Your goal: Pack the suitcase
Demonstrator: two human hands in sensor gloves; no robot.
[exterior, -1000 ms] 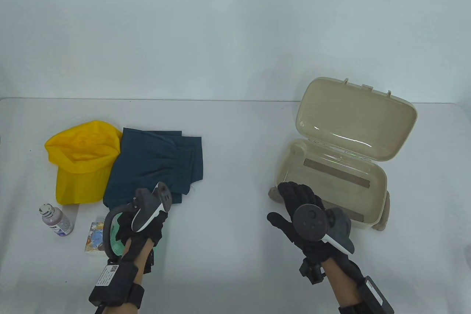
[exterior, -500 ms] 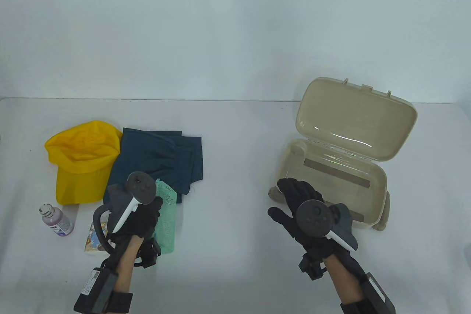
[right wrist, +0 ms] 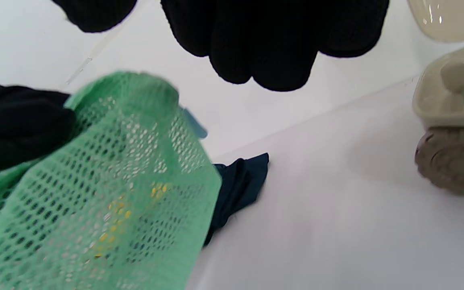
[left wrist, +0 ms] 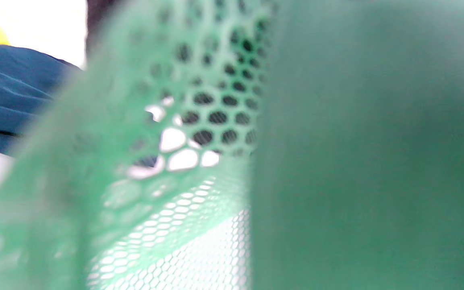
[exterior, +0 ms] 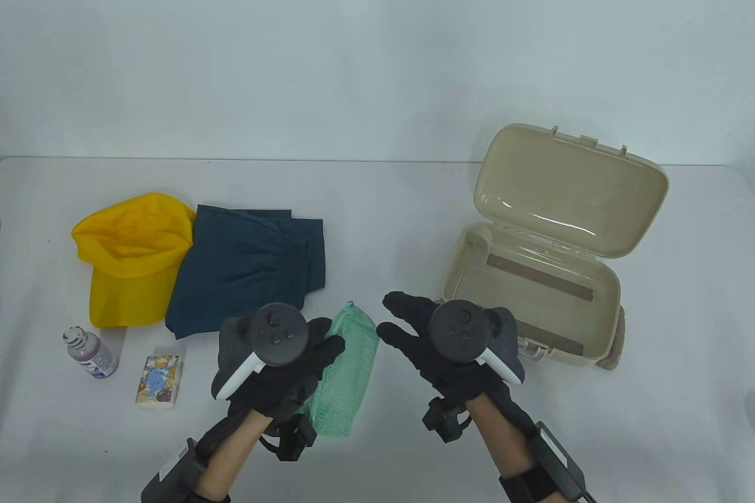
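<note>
Left hand [exterior: 283, 367] carried mesh bag [exterior: 348, 373] rightward, right hand [exterior: 436, 344] apparently nearer

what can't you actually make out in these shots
- Left hand fingers on the green mesh bag: table view, hidden by the tracker and the back of the glove.
- Mesh bag contents: left wrist view is blurred mesh up close.
- Label on the small bottle: table view, too small to read.
- Right hand: right wrist view shows only fingertips, the rest cut off by the top edge.
</note>
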